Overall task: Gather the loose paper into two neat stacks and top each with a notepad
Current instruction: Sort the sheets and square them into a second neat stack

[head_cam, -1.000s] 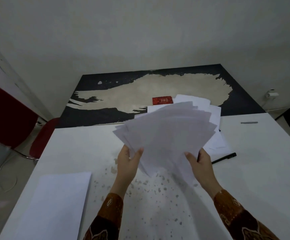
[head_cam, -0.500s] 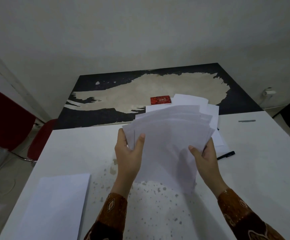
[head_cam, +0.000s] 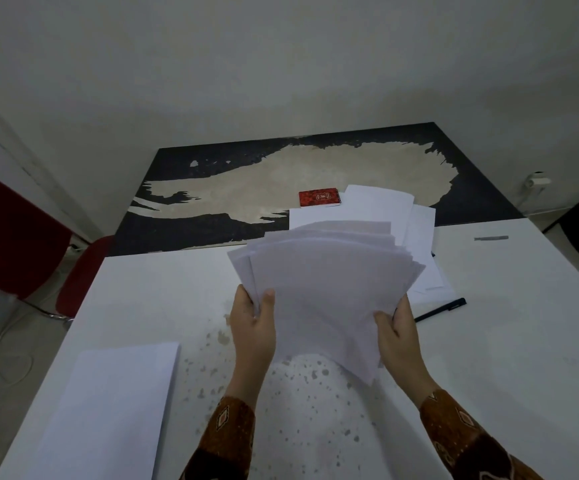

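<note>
Both hands, left hand [head_cam: 251,325] and right hand [head_cam: 397,329], grip the fanned sheets [head_cam: 326,289] by their lower corners, lifted over the table [head_cam: 489,358]. Above the grip the sheets spread unaligned; I think some can slip out.

Fingers of the left hand [head_cam: 252,323] and right hand [head_cam: 397,330] lie hidden behind the held sheaf of paper [head_cam: 326,289]; black pen [head_cam: 441,309], right of the right hand, partly covered; near stack [head_cam: 108,410], left of the left hand, cut by the lower edge; red notepad [head_cam: 319,197] cover print too small to read.
</note>
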The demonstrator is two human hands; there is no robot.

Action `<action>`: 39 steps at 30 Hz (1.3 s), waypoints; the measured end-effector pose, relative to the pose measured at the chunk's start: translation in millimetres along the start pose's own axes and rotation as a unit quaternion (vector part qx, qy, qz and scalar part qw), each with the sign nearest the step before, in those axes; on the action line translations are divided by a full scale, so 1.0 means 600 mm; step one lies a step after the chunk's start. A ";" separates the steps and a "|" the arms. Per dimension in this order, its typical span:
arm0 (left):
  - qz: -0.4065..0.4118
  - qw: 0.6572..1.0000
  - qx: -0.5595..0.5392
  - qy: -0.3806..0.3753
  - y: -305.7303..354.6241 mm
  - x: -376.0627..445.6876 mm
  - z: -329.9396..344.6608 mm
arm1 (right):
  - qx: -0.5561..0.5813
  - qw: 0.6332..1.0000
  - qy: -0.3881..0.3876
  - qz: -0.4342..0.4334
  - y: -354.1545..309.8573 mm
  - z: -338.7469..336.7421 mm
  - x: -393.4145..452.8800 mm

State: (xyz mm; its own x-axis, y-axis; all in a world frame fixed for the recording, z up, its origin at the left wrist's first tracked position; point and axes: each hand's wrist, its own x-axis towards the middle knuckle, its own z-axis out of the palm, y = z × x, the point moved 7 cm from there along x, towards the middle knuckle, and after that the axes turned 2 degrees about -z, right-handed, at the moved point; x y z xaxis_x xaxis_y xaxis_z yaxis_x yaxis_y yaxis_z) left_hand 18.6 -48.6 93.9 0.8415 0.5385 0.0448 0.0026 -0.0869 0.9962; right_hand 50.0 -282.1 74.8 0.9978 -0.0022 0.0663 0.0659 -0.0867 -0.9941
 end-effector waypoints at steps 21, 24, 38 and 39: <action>-0.001 0.998 -0.056 0.022 0.065 -0.014 0.006 | -0.099 0.983 0.058 -0.141 -0.088 -0.003 -0.003; 0.021 0.998 -0.052 0.041 0.094 -0.006 0.003 | -0.183 0.959 0.077 -0.204 -0.129 -0.004 0.006; -0.051 0.980 -0.045 0.185 0.115 0.006 -0.002 | -0.349 0.903 0.081 -0.237 -0.177 0.020 0.002; -0.053 0.980 -0.042 0.186 0.114 0.007 -0.004 | -0.351 0.903 0.081 -0.234 -0.176 0.018 0.004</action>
State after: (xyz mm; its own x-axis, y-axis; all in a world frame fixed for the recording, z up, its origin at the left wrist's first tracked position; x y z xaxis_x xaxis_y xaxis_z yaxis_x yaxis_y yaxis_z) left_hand 21.1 -50.0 162.4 0.5838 0.8103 -0.0499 0.0208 0.0466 0.9987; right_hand 45.4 -262.3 179.0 0.8437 0.0566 0.5339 0.4021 -0.7255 -0.5585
